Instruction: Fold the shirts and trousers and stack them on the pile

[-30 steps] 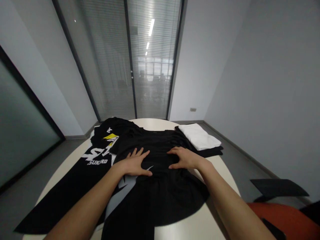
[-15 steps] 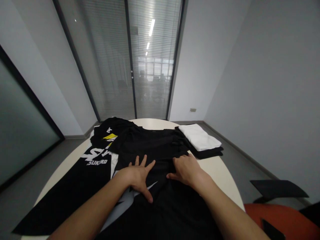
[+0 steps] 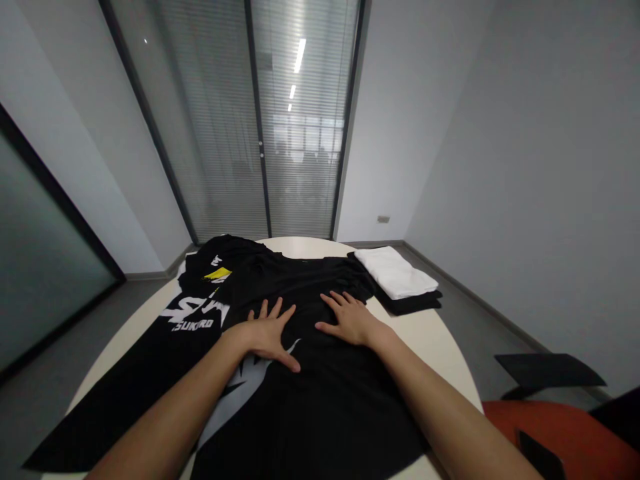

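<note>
A black T-shirt (image 3: 320, 407) with a grey printed shape lies spread out before me, its collar toward the far edge of the table. My left hand (image 3: 267, 333) rests on its left side, fingers spread wide. On the right side of the chest, my right hand (image 3: 347, 320) lies palm down with its fingers apart. Neither hand grips the cloth. Beside the T-shirt on the left is another black garment (image 3: 145, 373) with white lettering and a yellow patch, partly covered by the T-shirt's sleeve.
A folded white cloth (image 3: 397, 272) sits on folded black cloth (image 3: 410, 305) at the back right of the round pale table (image 3: 445, 347). An orange chair (image 3: 565, 433) with black armrests stands at the right. Behind the table are glass panels with blinds (image 3: 305, 180).
Both hands have slid a little away from me and leftward over the T-shirt. My right fingers have straightened and spread, and the cloth looks flatter.
</note>
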Available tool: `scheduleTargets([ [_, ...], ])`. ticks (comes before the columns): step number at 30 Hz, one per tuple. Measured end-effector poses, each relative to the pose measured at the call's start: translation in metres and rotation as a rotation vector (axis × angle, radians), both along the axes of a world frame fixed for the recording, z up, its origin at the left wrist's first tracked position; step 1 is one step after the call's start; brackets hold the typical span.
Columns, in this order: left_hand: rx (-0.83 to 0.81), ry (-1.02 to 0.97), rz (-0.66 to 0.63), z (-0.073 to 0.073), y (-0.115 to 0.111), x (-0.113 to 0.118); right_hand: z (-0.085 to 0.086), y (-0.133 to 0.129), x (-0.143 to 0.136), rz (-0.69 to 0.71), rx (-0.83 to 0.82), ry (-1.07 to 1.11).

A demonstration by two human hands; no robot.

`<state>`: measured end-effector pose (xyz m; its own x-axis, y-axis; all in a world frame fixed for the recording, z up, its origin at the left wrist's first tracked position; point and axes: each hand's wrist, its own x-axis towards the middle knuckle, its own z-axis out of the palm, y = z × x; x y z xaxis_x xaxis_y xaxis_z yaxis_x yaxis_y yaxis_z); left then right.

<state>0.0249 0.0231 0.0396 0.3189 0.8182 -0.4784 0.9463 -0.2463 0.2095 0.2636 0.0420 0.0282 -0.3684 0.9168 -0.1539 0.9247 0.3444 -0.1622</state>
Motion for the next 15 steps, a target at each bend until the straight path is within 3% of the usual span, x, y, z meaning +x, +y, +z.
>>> scheduleTargets([
  [5,-0.090,0.052,-0.104,0.015,-0.024,0.024,0.037,-0.020,-0.005,-0.078,-0.290,-0.218],
  [9,-0.128,0.052,-0.137,0.018,-0.038,0.040,0.053,-0.013,-0.008,-0.054,-0.389,-0.265],
  [11,-0.142,0.057,-0.140,0.019,-0.043,0.044,0.058,-0.005,-0.010,-0.069,-0.370,-0.197],
  [15,-0.141,0.053,-0.144,0.026,-0.045,0.041,0.051,0.011,-0.021,-0.177,-0.064,-0.093],
])
